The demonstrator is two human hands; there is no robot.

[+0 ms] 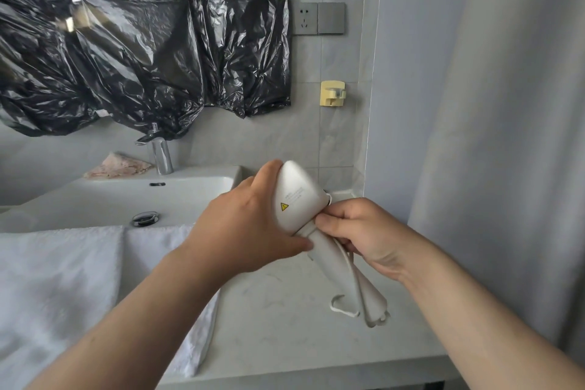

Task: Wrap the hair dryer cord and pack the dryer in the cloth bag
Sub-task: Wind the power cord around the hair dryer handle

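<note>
— Hair dryer (297, 199) above the table (278, 320), gripped at the body by left hand (253, 225); right hand (364, 231) curled round cord (343, 313) beside the handle (334, 263). Step?
— Wrapping cord, likely. Next: wind loose loop round handle.

Grey tiled wall (335, 142), white basin (126, 199) — black plastic sheeting (142, 51), marble counter (285, 326)

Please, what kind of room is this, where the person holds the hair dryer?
Most likely a bathroom: a white sink with a chrome faucet stands against a tiled wall, a white towel lies in front of it, and a pale curtain hangs on the right.
</note>
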